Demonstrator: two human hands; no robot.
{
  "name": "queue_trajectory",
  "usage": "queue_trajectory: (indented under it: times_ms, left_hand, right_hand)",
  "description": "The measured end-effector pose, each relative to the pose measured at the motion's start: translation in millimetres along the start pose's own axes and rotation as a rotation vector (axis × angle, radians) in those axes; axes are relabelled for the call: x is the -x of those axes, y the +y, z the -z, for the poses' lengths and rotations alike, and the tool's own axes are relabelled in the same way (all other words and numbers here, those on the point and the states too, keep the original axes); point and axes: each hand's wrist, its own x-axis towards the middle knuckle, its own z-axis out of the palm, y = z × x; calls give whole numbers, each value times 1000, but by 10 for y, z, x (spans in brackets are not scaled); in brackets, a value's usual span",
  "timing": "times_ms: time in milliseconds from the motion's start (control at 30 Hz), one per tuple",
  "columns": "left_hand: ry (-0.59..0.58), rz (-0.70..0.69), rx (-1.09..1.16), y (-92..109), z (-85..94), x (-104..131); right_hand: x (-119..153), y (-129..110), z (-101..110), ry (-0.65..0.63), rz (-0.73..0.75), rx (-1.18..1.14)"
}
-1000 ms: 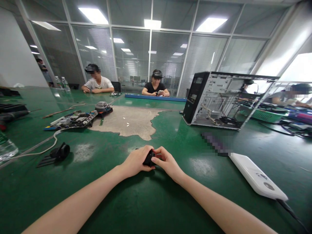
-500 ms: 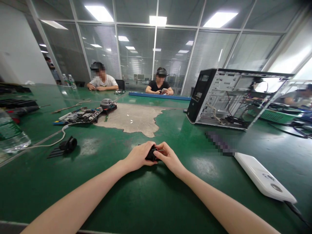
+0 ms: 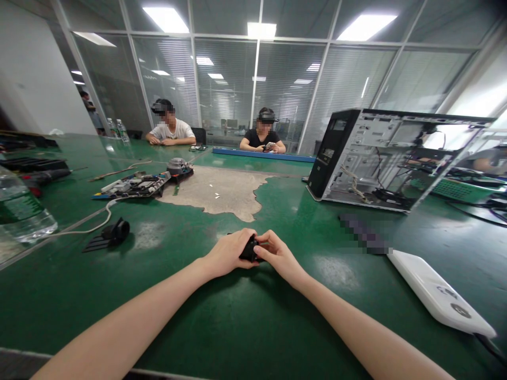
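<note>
A small black part (image 3: pixel 249 250) is held between my two hands, low over the green table (image 3: pixel 222 327). From the left, my left hand (image 3: pixel 228 252) wraps round it, palm down. My right hand (image 3: pixel 277 257) pinches its right end between thumb and fingers. Much of the part is covered by my fingers, so its kind cannot be made out. Left of my hands lies a black plastic piece (image 3: pixel 109 235) with a round opening and flat prongs.
Left stand a circuit board (image 3: pixel 134 184), a fan-like cooler (image 3: pixel 180 168) and a water bottle (image 3: pixel 24 211). An open computer case (image 3: pixel 364 163) stands right, with a white power-bank-like device (image 3: pixel 439 293) nearer me. Two people (image 3: pixel 172 129) sit across the table beyond a blue bar (image 3: pixel 261 153).
The view has turned slightly left, so the surroundings sit a little further right. Both hands keep their hold on the black part, with no clear change in grip.
</note>
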Motion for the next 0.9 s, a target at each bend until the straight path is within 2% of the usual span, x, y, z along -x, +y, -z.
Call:
queue_trajectory:
  times_ms: [133,367,700,900]
  left_hand:
    - [-1,-12,-9,-6,3,3]
    - [-12,10,-9,-1,7,6]
    - [-2,0,-23,1,-1,0]
    - [-3,-7,-23,2,7,1]
  right_hand:
    - [-12,8,-7,29,-32,24]
    - [35,-32,24,-62,32,25]
    - [0,-24,-21,47,-32,44]
    - [39,-69,7,-53,20,17]
